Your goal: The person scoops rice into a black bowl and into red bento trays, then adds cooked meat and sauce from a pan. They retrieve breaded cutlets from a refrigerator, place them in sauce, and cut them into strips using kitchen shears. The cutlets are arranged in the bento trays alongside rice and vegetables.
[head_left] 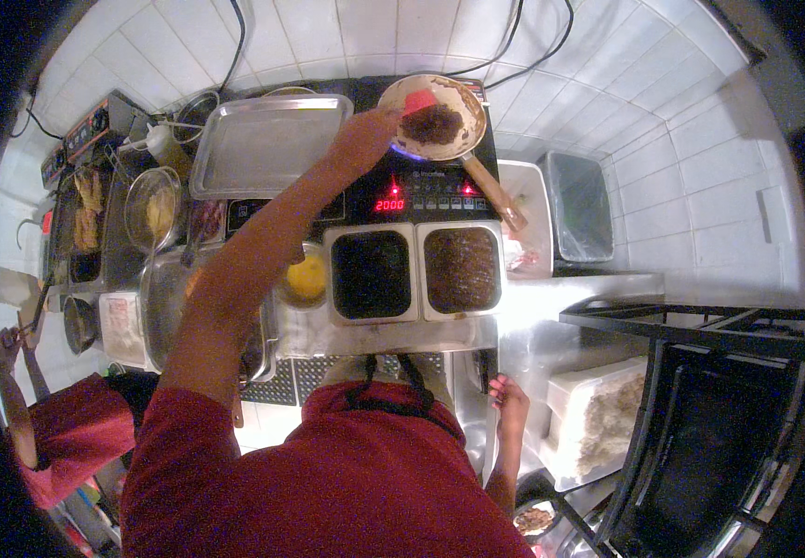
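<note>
My left arm reaches across the counter to a light-coloured frying pan (470, 102) with a wooden handle, standing on a black induction cooktop (439, 177). Closed at the pan's left rim, my left hand (382, 128) holds a red scraper (418, 100) over the dark brown food (433, 125) inside. The scraper's lower edge meets that food. Hanging low beside the steel counter, my right hand (510, 396) has its fingers loosely bent and apart, with nothing visible in them. Nobody grips the pan's handle (495, 193).
Two square containers, one black inside (372, 274), one with brown food (462, 270), stand before the cooktop. Left are a steel tray (272, 144) and a bowl of yellow food (306, 279). A black rack (700, 325) rises at right. Another person (77, 428) works at far left.
</note>
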The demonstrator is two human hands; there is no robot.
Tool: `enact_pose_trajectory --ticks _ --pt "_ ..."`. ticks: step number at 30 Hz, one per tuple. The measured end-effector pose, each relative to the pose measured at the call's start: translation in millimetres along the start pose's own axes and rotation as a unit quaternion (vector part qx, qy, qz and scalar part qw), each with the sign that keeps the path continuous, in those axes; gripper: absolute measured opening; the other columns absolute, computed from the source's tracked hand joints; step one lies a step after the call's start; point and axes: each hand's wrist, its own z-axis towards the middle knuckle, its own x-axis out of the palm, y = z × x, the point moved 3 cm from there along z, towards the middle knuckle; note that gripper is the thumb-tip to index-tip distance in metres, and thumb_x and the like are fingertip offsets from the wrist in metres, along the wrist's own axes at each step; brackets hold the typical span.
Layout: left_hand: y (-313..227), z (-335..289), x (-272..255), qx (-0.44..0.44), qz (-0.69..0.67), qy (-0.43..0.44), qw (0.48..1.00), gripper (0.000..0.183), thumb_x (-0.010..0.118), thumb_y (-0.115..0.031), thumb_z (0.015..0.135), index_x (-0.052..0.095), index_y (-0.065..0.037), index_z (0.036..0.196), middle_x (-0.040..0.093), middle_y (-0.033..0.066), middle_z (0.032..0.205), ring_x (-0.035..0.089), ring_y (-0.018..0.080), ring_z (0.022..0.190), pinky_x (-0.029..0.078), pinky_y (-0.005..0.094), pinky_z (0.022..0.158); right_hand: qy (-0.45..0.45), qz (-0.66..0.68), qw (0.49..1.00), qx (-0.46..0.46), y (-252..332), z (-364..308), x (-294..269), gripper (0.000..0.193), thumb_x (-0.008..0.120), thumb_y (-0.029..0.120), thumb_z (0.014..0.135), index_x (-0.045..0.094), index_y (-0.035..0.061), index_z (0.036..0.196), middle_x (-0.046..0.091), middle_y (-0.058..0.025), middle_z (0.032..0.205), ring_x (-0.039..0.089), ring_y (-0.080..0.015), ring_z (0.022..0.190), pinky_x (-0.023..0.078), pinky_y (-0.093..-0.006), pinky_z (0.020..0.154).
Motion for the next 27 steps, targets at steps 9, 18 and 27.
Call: enact_pose_trajectory --ticks 9,18,27 --pt "-58.0 -87.7 -85.8 -0.126 -0.018 0.15 0.98 0.023 0.054 -0.007 0.085 0.058 -0.003 0.108 0.06 0.0178 0.094 0.063 0.0363 0.082 0.053 0.0484 0.076 0.011 -0.003 1.0 -0.024 10.7 8.8 6.9 0.033 0.047 0.025 0.099 0.064 0.0028 0.116 0.071 -0.0056 0.098 0.062 -0.0096 0.076 0.045 -0.0227 0.063" --pt "-109.1 -238.0 -96.7 -0.213 -0.145 0.254 0.932 0.025 0.054 -0.009 0.088 0.06 -0.001 0.111 0.063 0.0173 0.096 0.064 0.0383 0.084 0.052 0.0492 0.08 0.045 -0.036 0.998 -0.021 26.9 15.0 30.2 0.034 0.051 0.029 0.097 0.065 0.0034 0.115 0.071 -0.0046 0.097 0.061 -0.0085 0.076 0.045 -0.0226 0.063" --pt "-94.0 -278.1 -58.3 -0.415 -0.317 0.163 0.837 0.024 0.06 -0.024 0.093 0.068 -0.002 0.087 0.061 0.0111 0.068 0.059 0.025 0.062 0.049 0.0379 0.059 0.062 -0.041 0.997 -0.029 30.5 19.7 34.2 0.034 0.048 0.029 0.099 0.064 0.0038 0.116 0.072 -0.0048 0.098 0.061 -0.0089 0.077 0.045 -0.0233 0.066"
